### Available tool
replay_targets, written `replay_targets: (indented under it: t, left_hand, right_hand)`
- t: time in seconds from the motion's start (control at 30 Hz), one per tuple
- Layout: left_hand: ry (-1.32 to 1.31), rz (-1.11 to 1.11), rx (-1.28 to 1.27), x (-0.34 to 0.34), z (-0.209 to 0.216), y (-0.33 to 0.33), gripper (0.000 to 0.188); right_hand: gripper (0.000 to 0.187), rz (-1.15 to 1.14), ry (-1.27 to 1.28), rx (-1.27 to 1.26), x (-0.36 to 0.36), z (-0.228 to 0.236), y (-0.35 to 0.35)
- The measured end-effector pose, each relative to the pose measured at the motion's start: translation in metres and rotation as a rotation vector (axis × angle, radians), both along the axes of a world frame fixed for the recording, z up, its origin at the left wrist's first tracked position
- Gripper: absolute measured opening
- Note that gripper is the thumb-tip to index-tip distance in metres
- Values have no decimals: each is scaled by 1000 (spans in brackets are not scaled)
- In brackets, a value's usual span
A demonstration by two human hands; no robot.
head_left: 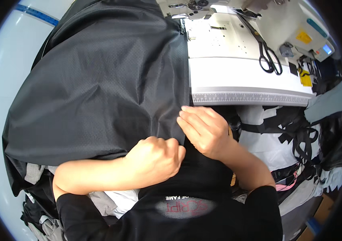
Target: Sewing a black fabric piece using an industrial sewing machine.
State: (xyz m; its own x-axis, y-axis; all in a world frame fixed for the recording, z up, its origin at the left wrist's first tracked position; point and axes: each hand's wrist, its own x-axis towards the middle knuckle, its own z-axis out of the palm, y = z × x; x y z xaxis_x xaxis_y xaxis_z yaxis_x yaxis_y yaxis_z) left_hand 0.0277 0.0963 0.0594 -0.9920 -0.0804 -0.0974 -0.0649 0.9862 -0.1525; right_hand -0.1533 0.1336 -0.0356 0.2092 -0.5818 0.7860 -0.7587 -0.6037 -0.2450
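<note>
A large sheet of black fabric [94,84] with a faint textured pattern covers the left of the sewing table. Its straight right edge runs up to the presser foot [182,27] of a sewing machine [197,7]. My left hand [155,156] is closed in a fist on the fabric's near right corner, close to my body. Slightly farther up the same edge, my right hand [205,130] has its fingers drawn together and pinches the fabric; its thumb is mostly hidden.
Black-handled scissors [269,56] lie on the white machine bed at right. A grey measuring strip [251,97] lines the table's front edge. Below it are black straps [299,136] and cloth pieces. More cloth [50,225] is heaped at lower left. A control panel [317,44] stands far right.
</note>
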Motion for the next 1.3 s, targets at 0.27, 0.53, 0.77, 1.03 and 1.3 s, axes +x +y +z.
replay_targets:
  t: [0.27, 0.53, 0.77, 1.03, 1.3]
  left_hand:
    - [67, -7, 276, -9, -44, -135, 64]
    - [211, 47, 378, -16, -69, -163, 62]
    - [307, 59, 368, -30, -75, -196, 47]
    - [377, 95, 331, -49, -77, -230, 35]
    - [471, 151, 320, -68, -88, -266, 33]
  right_hand:
    - [11, -66, -40, 128, -6, -20, 9]
    - [20, -97, 41, 151, -20, -12, -15]
    - [17, -110, 173, 135, -34, -7, -43]
    - [16, -82, 278, 144, -51, -6, -76]
    - [13, -128, 285, 144, -68, 4, -112]
